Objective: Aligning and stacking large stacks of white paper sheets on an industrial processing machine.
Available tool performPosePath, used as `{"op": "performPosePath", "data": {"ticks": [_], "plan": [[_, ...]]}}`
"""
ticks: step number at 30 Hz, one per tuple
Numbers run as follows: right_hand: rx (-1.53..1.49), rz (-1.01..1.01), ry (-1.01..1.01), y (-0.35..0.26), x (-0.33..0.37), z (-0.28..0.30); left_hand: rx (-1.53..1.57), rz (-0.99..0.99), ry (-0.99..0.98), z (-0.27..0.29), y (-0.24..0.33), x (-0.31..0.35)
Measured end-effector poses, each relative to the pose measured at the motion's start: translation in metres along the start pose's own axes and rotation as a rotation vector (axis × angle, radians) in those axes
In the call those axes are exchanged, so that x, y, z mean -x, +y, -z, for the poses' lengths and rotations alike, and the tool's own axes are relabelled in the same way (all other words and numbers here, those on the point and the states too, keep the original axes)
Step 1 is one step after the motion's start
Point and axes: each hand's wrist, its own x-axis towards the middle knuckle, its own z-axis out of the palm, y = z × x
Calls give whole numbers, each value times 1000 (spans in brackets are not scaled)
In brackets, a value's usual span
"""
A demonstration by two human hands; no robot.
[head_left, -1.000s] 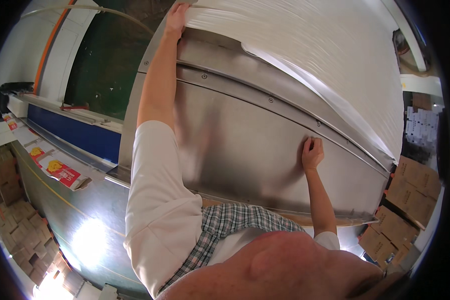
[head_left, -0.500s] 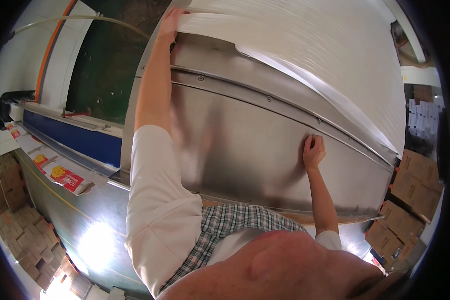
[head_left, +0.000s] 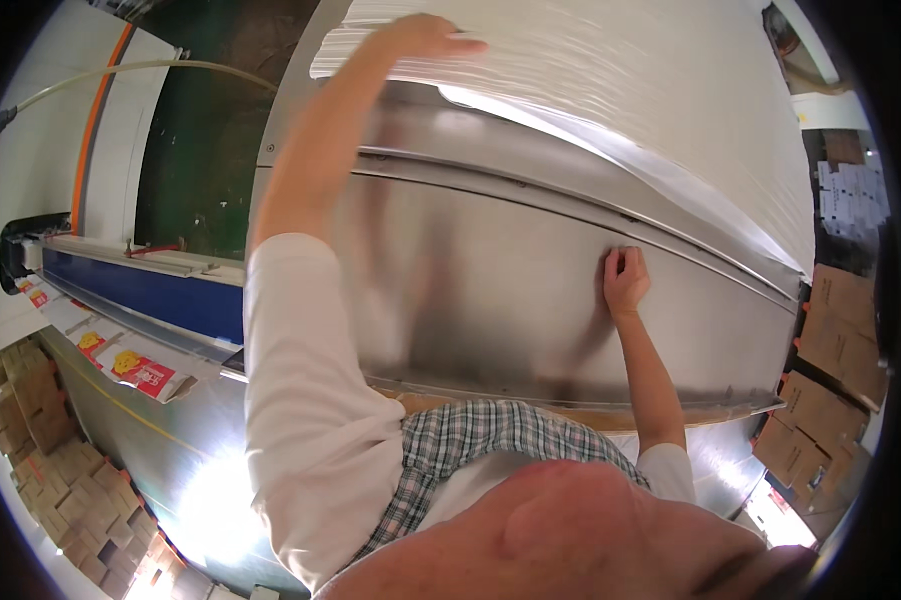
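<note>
Left hand has moved right, over the white sheet on the far side of the metal surface; I can't tell if it grips. Right hand rests nearer, curled up.

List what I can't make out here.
Head view: whether the bare left hand touches the wrinkled white sheet; its back hides the underside.
Head view: anything inside the bare, curled right hand; the hand hides it.
Head view: the sheet's far edge; the upper border cuts it off.
Head view: any markings on lower-left brown cardboard boxes; too small.
</note>
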Motion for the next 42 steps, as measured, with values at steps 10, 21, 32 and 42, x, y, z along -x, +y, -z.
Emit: {"op": "performPosePath", "data": {"ticks": [10, 21, 32, 42], "plan": [[-330, 379, 46, -87, -119, 2, -370, -27, 97, -41, 56, 28], [29, 275, -483, -93, -235, -31, -420, 163, 13, -43, 97, 45], [295, 195, -563, 233, -218, 133, -660, 738, -239, -43, 106, 40], [627, 5, -1031, 451, -224, 273, -670, 803, -189, -28, 55, 93]]}}
